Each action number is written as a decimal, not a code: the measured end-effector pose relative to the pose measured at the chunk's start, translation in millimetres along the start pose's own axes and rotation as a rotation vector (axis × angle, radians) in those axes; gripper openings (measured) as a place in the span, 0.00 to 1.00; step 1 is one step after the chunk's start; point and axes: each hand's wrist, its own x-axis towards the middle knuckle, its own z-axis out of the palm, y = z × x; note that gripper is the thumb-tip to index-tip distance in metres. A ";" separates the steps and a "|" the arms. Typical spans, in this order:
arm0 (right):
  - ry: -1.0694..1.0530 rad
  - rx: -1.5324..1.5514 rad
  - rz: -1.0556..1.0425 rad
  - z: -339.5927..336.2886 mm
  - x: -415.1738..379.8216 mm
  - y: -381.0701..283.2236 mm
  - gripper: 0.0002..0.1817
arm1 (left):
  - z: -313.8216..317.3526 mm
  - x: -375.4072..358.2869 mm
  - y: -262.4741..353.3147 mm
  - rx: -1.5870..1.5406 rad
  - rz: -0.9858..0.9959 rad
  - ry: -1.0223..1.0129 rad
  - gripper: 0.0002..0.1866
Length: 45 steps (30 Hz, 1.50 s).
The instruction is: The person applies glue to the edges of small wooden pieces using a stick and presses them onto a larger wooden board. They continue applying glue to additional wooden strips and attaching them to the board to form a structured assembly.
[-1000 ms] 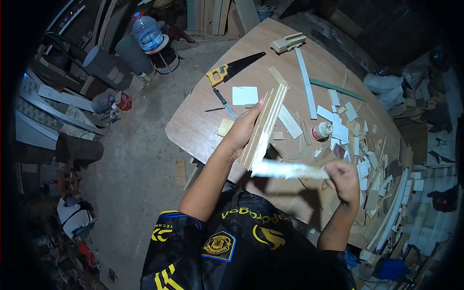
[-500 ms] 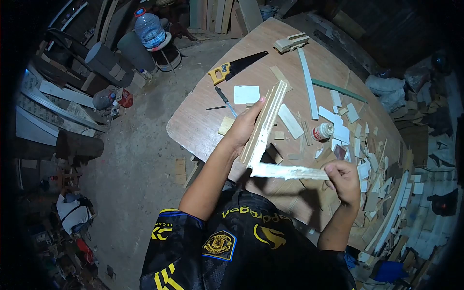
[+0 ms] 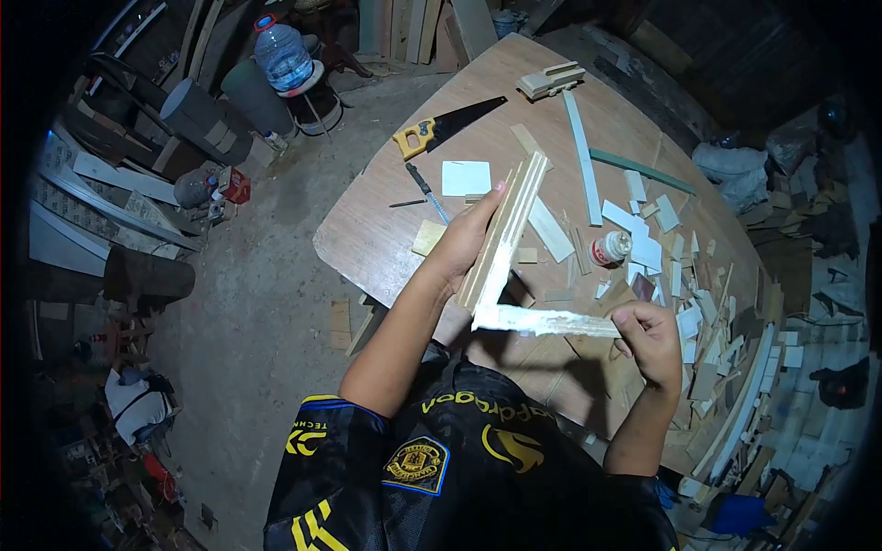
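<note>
My left hand is wrapped round a layered wooden block, held slanting above the table. A white, wet-looking coating lies along the lower part of its upper face. In my right hand I pinch the right end of a thin wooden strip. The same white stuff covers most of that strip. Its left end meets the block's lower end, so the two pieces form a V shape. An uncapped-looking white jar with a red label stands on the table beyond my right hand.
On the wooden table lie a yellow-handled saw, a white rectangular piece, a long pale strip, a green strip and a small wooden assembly. Many offcuts crowd the right side. A water bottle stands on a stool.
The strip's left end has shifted slightly left along the block's lower end. My left hand keeps its hold on the block, almost still.
</note>
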 end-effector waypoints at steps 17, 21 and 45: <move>0.107 0.034 -0.037 2.5 -4.1 12.2 0.13 | 3.7 6.4 -10.8 -0.060 0.024 0.025 0.27; 0.153 0.077 -0.043 1.3 -9.8 7.5 0.13 | 2.5 4.3 -9.9 -0.100 0.041 0.002 0.27; 0.113 0.064 -0.027 23.0 -4.7 5.9 0.13 | 3.5 -11.9 -0.2 -0.116 -0.042 0.072 0.24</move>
